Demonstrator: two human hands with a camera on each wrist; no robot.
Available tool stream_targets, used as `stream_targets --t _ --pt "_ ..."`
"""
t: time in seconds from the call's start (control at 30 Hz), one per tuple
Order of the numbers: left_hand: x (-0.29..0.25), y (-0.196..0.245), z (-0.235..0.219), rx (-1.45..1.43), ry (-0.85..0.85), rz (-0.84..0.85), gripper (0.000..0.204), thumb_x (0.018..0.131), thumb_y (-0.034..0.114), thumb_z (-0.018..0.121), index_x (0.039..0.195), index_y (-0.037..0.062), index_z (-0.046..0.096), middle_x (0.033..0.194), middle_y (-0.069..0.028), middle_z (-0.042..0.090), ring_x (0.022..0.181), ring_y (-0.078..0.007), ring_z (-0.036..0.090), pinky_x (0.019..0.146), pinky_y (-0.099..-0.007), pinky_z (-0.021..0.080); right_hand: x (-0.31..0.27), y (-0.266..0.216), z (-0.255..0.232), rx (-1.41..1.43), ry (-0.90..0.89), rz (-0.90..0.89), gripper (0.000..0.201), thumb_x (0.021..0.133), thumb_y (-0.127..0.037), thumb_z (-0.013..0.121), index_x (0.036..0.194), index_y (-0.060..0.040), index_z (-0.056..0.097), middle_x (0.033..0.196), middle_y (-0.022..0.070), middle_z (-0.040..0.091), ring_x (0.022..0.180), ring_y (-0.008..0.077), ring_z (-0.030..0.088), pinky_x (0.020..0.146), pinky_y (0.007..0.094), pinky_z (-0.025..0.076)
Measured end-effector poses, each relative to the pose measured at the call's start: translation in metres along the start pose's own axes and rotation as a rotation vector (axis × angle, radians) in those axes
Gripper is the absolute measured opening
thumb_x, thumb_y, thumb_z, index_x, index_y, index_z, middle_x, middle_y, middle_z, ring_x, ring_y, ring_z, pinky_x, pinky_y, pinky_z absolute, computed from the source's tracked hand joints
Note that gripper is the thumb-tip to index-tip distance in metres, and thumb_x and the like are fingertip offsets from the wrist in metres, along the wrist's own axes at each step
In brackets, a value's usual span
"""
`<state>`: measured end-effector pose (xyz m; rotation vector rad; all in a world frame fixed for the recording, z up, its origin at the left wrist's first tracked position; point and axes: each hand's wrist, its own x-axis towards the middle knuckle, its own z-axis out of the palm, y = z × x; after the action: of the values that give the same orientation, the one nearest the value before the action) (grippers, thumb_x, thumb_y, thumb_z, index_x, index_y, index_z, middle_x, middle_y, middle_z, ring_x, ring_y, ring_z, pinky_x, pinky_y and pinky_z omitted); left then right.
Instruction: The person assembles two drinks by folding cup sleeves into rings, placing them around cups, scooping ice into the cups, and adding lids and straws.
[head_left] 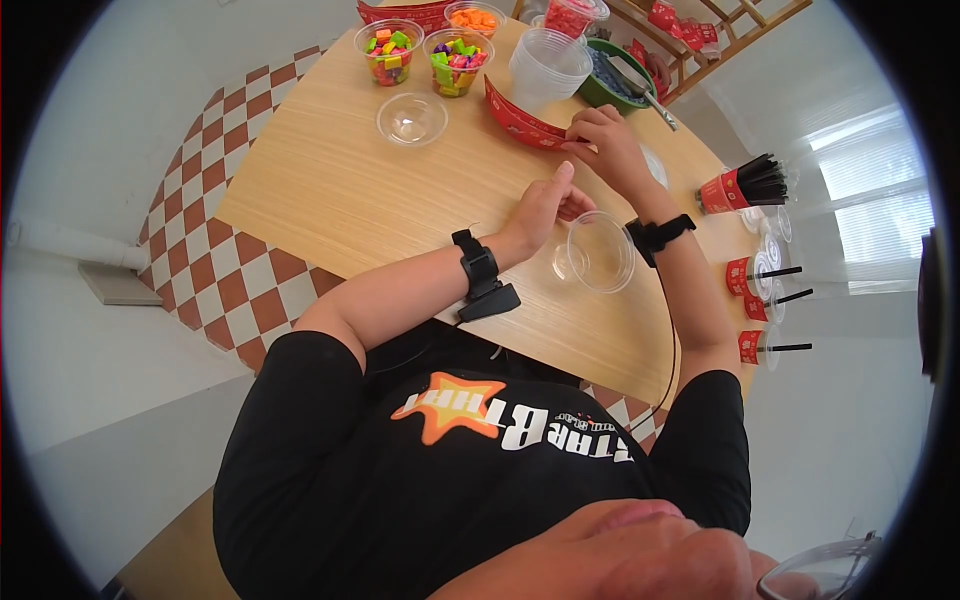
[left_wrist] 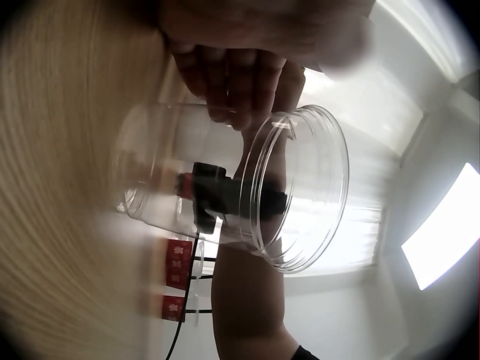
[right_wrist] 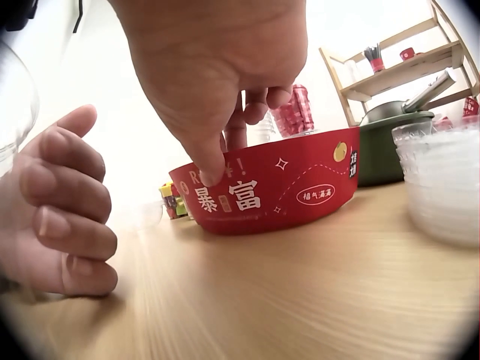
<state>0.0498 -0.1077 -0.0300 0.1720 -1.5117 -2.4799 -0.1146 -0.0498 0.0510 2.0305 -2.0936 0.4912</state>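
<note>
A red printed paper cup sleeve (head_left: pixel 524 126) with Chinese characters stands on the table in a curve. My right hand (head_left: pixel 610 150) pinches one end of it between thumb and fingers; the right wrist view shows the thumb against the printed face of the sleeve (right_wrist: pixel 277 187). My left hand (head_left: pixel 543 212) rests at the table with loosely bent fingers and holds nothing. Close beside it, toward my body, is a clear plastic cup (head_left: pixel 602 252), whose ridged rim (left_wrist: pixel 300 187) faces sideways in the left wrist view.
Stacked clear cups (head_left: pixel 548 70) stand behind the sleeve, near a green pot (head_left: pixel 605 88). Cups of colourful pieces (head_left: pixel 388 55) and a clear bowl-shaped lid (head_left: pixel 411 120) are at the far left. Black straws in a red-sleeved cup (head_left: pixel 735 188) and several finished-looking cups (head_left: pixel 748 278) line the right edge.
</note>
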Motion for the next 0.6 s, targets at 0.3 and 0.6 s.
stream_targets --t 0.3,0.6 --pt "-0.001 0.003 -0.002 0.049 0.228 0.257 0.060 0.104 0.053 0.035 0.127 -0.0016 0.047 0.095 -0.0075 0.062 0.085 -0.0144 0.061 0.081 -0.0274 0.049 -0.027 -0.034 -0.042 0.046 0.124 0.120 0.013 0.087 -0.017 0.069 0.095 -0.0080 0.071 0.094 0.0080 0.067 0.080 0.0287 0.066 0.067 0.0390 0.052" --pt "-0.043 0.061 0.020 0.212 0.190 0.608 0.063 0.100 0.046 0.053 0.140 0.0007 0.036 0.126 -0.0106 0.054 0.103 -0.0150 0.059 0.090 -0.0308 0.051 -0.082 -0.125 -0.086 -0.048 0.349 0.012 0.021 0.079 -0.011 0.078 0.098 -0.0066 0.071 0.095 0.0081 0.064 0.083 0.0261 0.062 0.073 0.0370 0.049"
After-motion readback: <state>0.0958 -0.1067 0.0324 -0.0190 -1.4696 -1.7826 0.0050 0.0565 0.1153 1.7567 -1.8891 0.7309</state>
